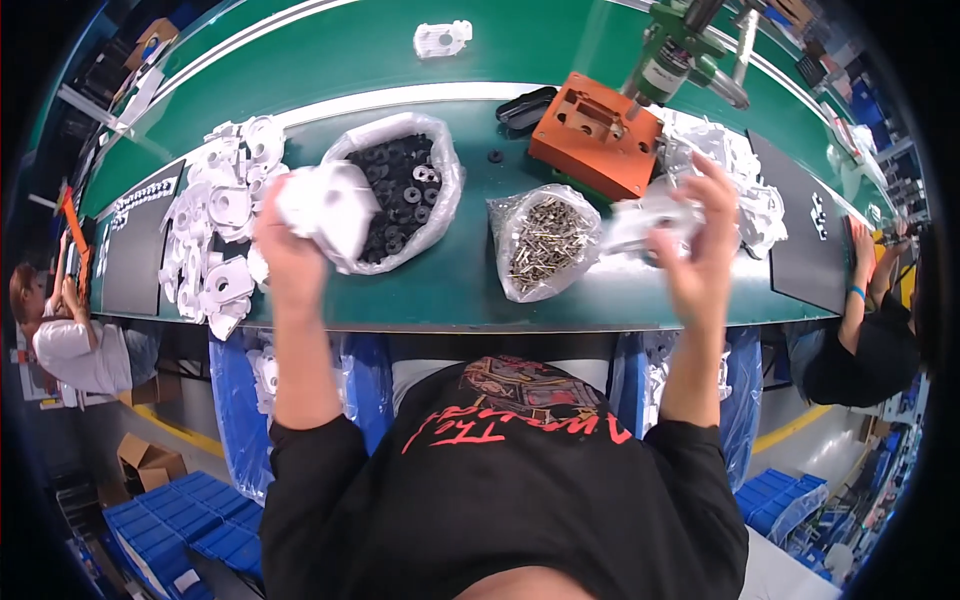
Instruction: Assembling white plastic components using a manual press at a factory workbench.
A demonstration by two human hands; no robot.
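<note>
My left hand (285,250) is closed around the edge of a white molded plastic part (335,212), blurred by motion. That part hangs over the left rim of a clear plastic bag (448,190) of small black round pieces (405,200). On the right, my right hand (705,240) has its thumb and fingers about a second white molded part (640,222), smeared by motion; the exact grip is partly unclear. Between the hands, nearer the right one, sits a bag (503,245) of small metal pins or screws (545,245).
White parts lie piled at left (225,205) and right (765,215). An orange fixture block (560,140) stands under a green press tool (665,60). A black case (525,110) lies beside it. Co-workers sit at the left (90,335) and right (850,345). Blue-lined bins (235,400) stand below the table edge.
</note>
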